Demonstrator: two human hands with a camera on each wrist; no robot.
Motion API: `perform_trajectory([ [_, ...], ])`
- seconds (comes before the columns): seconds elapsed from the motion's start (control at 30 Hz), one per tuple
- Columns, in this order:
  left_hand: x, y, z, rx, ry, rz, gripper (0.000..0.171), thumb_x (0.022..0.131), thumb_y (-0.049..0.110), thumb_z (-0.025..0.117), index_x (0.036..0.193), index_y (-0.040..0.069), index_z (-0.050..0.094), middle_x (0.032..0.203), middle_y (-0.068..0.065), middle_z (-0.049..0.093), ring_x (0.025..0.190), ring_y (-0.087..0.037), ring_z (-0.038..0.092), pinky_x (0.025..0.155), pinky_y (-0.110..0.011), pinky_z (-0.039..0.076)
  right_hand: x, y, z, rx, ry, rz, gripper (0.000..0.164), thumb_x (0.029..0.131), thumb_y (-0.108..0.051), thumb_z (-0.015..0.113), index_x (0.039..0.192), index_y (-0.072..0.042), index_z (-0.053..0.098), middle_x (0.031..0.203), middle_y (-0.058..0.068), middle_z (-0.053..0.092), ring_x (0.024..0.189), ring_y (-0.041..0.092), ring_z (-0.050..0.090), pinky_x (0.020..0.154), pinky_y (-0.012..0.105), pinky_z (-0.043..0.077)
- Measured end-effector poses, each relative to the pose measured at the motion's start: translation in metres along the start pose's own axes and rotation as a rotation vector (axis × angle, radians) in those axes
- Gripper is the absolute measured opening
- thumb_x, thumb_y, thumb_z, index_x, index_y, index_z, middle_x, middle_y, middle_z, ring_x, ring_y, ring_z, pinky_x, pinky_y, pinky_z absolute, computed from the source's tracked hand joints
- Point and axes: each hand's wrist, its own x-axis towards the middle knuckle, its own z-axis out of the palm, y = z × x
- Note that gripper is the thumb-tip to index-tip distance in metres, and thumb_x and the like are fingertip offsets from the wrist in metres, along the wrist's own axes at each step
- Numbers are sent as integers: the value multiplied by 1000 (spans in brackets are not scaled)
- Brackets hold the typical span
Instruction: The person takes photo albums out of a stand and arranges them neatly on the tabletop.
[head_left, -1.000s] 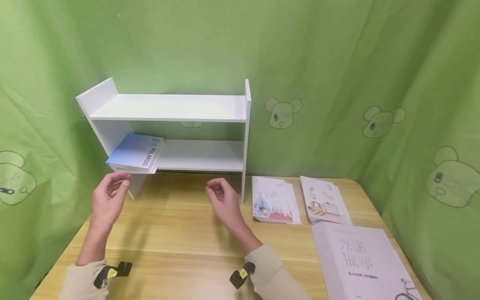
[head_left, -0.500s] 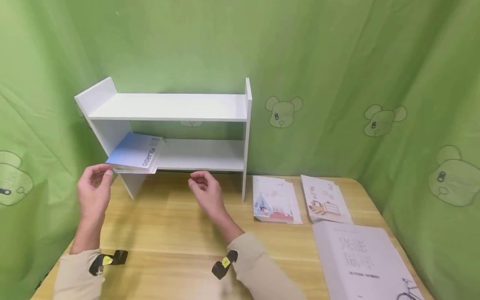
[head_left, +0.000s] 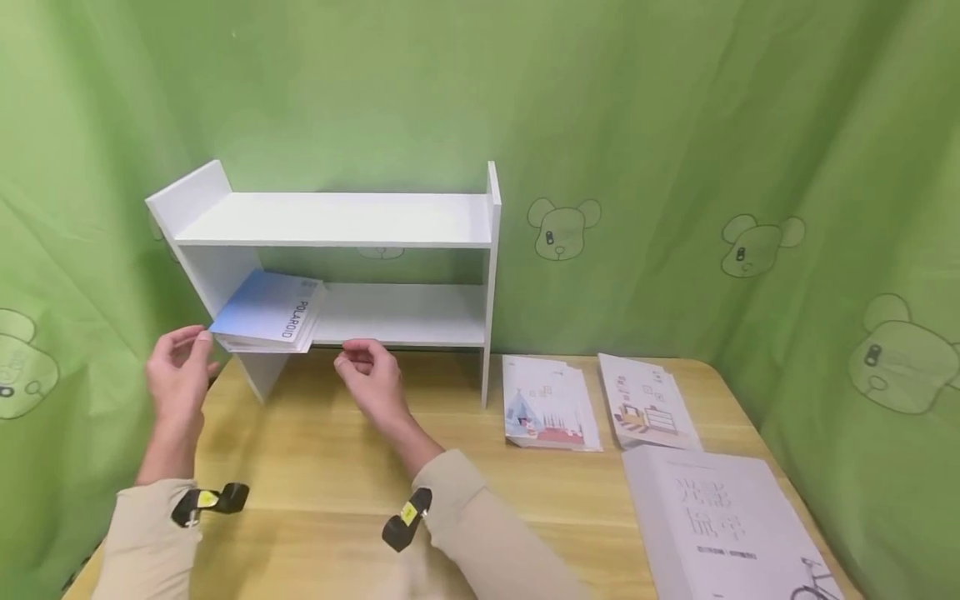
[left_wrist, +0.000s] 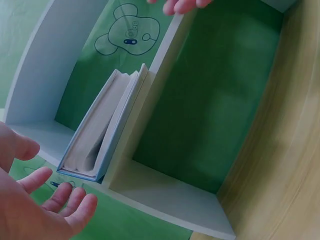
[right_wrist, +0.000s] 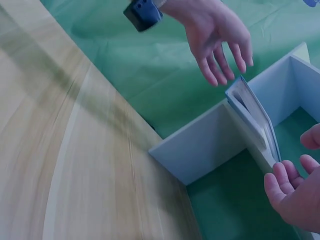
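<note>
A book [head_left: 262,308] with a blue-to-white cover marked POLAROID lies flat at the left end of the white rack's [head_left: 337,221] lower shelf, jutting past the front edge. My left hand [head_left: 178,367] is beside its front left corner, fingers loosely bent; the left wrist view shows a small gap between hand and book [left_wrist: 102,132]. My right hand [head_left: 372,379], also loosely bent, hovers in front of the shelf, right of the book. In the right wrist view its fingertips come close to the book's [right_wrist: 257,117] near end; contact cannot be made out. Neither hand holds anything.
Two illustrated booklets, one with a tent [head_left: 551,404] and one with furniture [head_left: 651,404], lie right of the rack on the wooden table [head_left: 315,542]. A thick white book [head_left: 731,525] is nearer, at the right. Green curtain [head_left: 637,100] hangs behind and at both sides.
Both hands have moved left: the left hand to the book's left corner, the right hand from near the rack's right side toward the book. The book appears unmoved.
</note>
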Motion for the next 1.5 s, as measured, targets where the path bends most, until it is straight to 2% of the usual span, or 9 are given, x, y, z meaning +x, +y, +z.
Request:
perform_trajectory([
  [0.1,5,-5,2,-12,-7,-18,19,102,17,64,121,15,62,108,7,59,97,-7,59,76,-12,56,0,-4,10,-1,7,12,23,91,-12,73,114,-10,72,100,-5,72,91,7,66,85,23,57],
  [0.27,12,-12,11,-37,11,22,18,100,11,64,118,13,63,108,4,60,95,-8,60,72,-11,56,3,-8,21,-8,18,52,22,91,-11,74,113,-11,73,99,-6,72,91,8,67,84,23,58],
  [0.53,18,-15,14,-155,33,-3,20,99,2,62,115,12,60,108,-3,57,90,-12,62,78,-21,61,10,-11,41,44,31,152,28,90,-12,76,118,-9,72,100,-6,73,97,12,70,90,32,58],
  [0.77,16,-17,17,-313,79,-97,21,94,-8,64,109,6,61,108,-6,59,86,-15,66,75,-24,62,9,-5,48,48,39,154,27,87,-5,75,115,-4,74,101,0,75,94,13,71,87,25,58],
  [0.97,14,-13,15,-368,76,-73,20,91,-13,59,103,3,59,107,-9,58,78,-17,69,68,-26,63,15,-4,50,65,44,133,29,86,-2,74,115,-2,74,100,2,76,93,12,71,84,22,58],
  [1.23,-5,-10,7,-396,21,-106,20,93,-13,57,104,1,64,102,-9,63,75,-17,71,66,-27,63,13,-5,45,166,60,182,33,83,0,73,116,0,73,92,1,70,86,11,67,78,23,60],
  [1.4,-17,-9,4,-372,-38,-116,22,95,-12,59,109,3,68,104,-8,65,83,-17,71,70,-27,63,10,-4,41,185,70,183,36,84,-5,79,119,0,71,93,1,68,87,12,67,80,24,60],
  [1.5,-23,-11,2,-348,-75,-140,27,94,-13,57,112,4,69,107,-6,65,90,-17,68,74,-27,63,7,-3,39,195,80,204,40,83,-7,82,120,0,70,90,1,67,81,12,65,76,25,60],
])
